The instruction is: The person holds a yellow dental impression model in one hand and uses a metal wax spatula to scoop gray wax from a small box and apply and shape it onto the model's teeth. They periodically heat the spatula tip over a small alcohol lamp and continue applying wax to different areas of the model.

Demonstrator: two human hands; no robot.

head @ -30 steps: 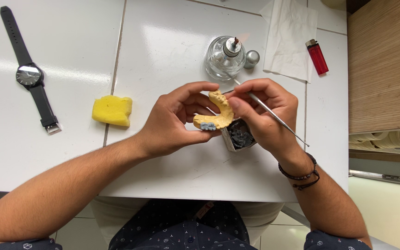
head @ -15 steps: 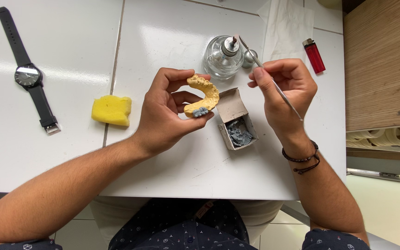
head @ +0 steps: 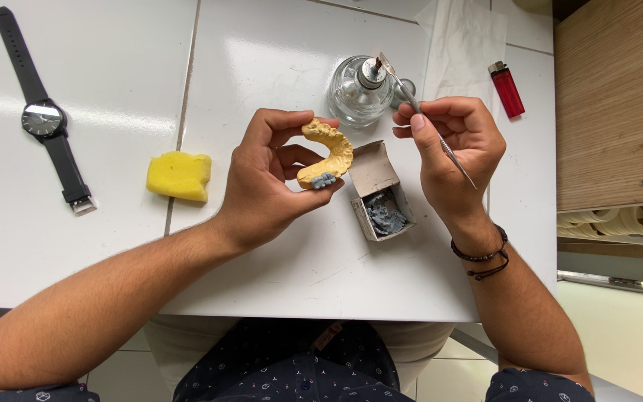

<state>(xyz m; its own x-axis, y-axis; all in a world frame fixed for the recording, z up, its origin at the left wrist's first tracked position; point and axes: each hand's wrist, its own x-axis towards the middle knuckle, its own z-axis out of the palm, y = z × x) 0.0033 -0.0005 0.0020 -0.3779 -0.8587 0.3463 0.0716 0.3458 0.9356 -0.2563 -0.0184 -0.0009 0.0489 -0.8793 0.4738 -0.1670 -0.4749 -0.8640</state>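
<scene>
At far left lay a black wristwatch (head: 45,119) and a yellow sponge (head: 179,176). The left hand (head: 266,182) pinched a yellow dental cast (head: 327,152) at centre, teeth upward for access. The right hand (head: 455,152) gripped a slim metal instrument (head: 426,119) pen-style — tip at the glass spirit lamp (head: 359,93).

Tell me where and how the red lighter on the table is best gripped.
Probably across its long flat sides at mid-body, coming straight down from above. The red lighter lies flat on the white table, clear of the tissue and the right hand, its metal head pointing away, so both sides look open to fingers.
</scene>
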